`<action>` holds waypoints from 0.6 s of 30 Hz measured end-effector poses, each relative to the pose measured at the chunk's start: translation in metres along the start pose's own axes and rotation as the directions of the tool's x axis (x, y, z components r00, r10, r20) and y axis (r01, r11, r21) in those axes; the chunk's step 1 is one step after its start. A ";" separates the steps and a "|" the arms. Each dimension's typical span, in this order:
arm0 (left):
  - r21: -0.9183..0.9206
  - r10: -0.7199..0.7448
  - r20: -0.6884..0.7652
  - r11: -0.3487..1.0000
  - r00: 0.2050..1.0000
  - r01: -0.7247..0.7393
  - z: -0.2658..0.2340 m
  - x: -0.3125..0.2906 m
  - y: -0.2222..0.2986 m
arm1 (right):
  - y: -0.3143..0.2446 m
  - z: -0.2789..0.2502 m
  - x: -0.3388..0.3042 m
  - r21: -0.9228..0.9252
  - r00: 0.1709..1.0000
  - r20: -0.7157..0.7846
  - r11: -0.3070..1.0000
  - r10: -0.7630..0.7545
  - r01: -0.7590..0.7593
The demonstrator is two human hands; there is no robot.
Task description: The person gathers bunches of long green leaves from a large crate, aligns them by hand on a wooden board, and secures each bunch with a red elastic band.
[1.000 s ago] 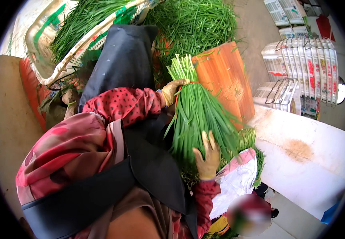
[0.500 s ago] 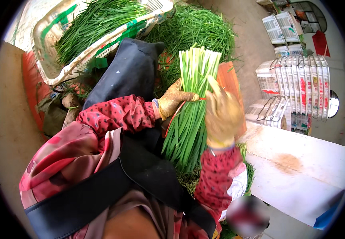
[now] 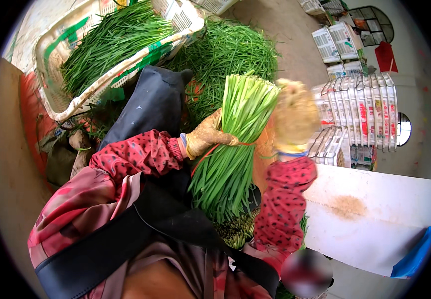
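My left hand (image 3: 206, 135), in a soiled yellowish glove, grips a bundle of garlic chives (image 3: 223, 174) at its middle. The pale stem ends point away from me, and the green leaf tips hang toward my lap. Around the bundle by my thumb runs a thin red tie (image 3: 245, 144), with a loose length trailing down on the left. My right hand (image 3: 296, 117), gloved the same way, is raised just right of the stem ends. Motion smears its fingers, so their pose is unclear.
At the far left a white plastic crate (image 3: 83, 97) holds more chives. A loose heap of chives (image 3: 238, 47) lies beyond the bundle. Stacked white crates (image 3: 360, 109) stand at the right, behind a white tabletop (image 3: 374, 209). A reddish wooden board (image 3: 262, 157) is beside the bundle.
My right hand has swung rightward, away from the tie to beside the stem ends. The bundle, still in my left hand, sits slightly lower in view, its red tie now plainly across the front.
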State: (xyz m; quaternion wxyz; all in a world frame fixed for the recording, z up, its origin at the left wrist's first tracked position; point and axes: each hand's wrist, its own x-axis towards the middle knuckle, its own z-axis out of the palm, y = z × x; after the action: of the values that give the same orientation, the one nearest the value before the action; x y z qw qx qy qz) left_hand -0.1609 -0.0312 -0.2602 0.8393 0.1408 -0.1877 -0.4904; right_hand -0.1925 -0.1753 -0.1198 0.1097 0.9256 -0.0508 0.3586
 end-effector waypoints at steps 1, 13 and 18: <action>0.014 -0.009 0.009 1.000 1.000 0.009 -0.002 0.000 0.003 | 0.007 -0.006 0.017 0.052 0.994 -0.039 0.994 0.100 -0.098; 0.097 -0.182 0.122 0.981 0.976 0.171 -0.028 -0.005 -0.001 | 0.001 -0.018 0.062 0.390 0.650 0.757 0.752 0.067 -0.531; 0.075 -0.245 0.155 0.969 0.957 0.236 -0.019 -0.008 0.000 | -0.018 0.011 0.049 0.640 0.661 0.745 0.378 -0.091 -0.669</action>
State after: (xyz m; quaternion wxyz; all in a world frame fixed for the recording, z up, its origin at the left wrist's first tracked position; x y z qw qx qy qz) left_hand -0.1562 -0.0238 -0.2784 0.7510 0.1452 -0.2507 -0.5934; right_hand -0.1459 -0.1615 -0.0976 -0.4902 0.8685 -0.0697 -0.0210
